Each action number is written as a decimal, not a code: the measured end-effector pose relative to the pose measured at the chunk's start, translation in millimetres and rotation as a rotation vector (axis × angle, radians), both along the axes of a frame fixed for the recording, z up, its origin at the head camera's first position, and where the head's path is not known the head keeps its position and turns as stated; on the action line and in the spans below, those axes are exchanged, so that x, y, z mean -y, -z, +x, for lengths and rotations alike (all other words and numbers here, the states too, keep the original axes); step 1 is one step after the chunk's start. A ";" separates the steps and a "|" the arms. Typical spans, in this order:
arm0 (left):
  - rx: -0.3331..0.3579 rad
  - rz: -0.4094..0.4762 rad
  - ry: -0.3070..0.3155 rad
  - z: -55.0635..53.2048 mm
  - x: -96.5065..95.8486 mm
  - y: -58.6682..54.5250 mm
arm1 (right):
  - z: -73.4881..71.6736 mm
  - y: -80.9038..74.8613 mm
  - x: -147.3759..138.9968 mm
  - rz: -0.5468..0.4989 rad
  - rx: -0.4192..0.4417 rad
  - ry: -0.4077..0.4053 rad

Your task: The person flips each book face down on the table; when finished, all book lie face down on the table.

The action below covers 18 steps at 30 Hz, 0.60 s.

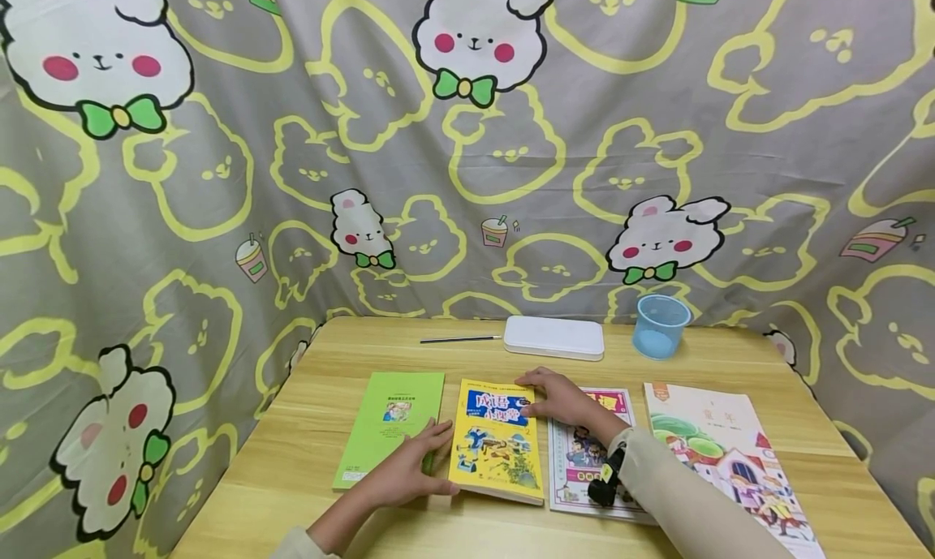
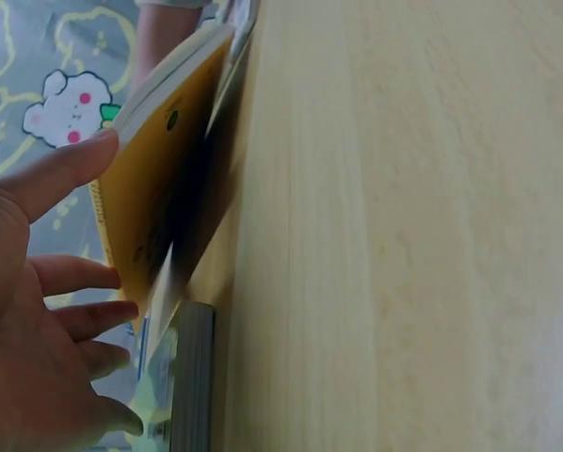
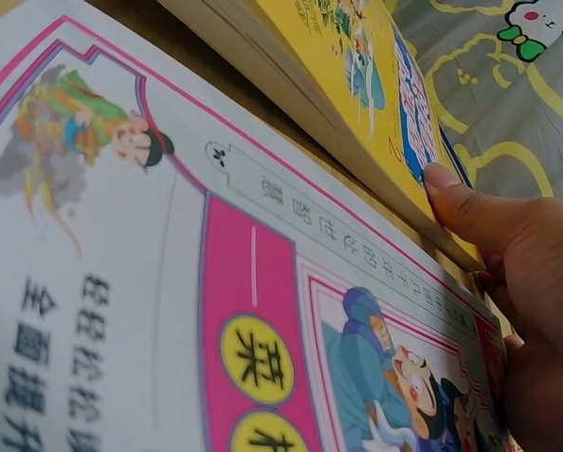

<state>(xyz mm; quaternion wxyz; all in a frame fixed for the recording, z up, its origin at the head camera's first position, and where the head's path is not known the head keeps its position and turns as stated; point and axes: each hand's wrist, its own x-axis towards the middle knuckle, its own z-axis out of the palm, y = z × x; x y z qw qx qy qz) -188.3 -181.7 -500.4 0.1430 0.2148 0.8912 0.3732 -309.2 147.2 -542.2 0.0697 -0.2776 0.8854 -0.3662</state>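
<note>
A yellow picture-covered book [image 1: 491,445] is in the middle of the row, its back raised off the tabletop in the left wrist view. My right hand [image 1: 561,401] pinches its far right edge, thumb [image 3: 456,200] on the cover and the other fingers partly hidden. At the near left corner is my left hand [image 1: 409,468], fingers spread and loosely bent, thumb [image 2: 74,169] right at the book's edge. To the left lies a green book [image 1: 372,445]. A pink-bordered book [image 3: 150,245] lies under my right forearm, partly covered by it.
On the right lies a large white book [image 1: 712,417] with a colourful cover. Along the back of the wooden table [image 1: 292,429] are a thin dark stick like a brush [image 1: 458,340], a white case [image 1: 553,337] and a blue translucent cup [image 1: 660,328]. A patterned curtain [image 1: 467,242] hangs behind.
</note>
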 end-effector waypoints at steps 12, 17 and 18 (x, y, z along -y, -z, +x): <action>0.049 0.148 -0.013 0.8 -4.3 -2.2 | 0.5 -1.5 0.4 -0.011 0.007 0.008; 0.077 0.206 -0.039 1.2 -4.7 -3.6 | -1.0 0.5 0.2 -0.017 0.020 0.019; 0.083 0.215 -0.044 1.3 -4.7 -4.0 | -1.2 0.9 0.3 -0.017 0.024 0.021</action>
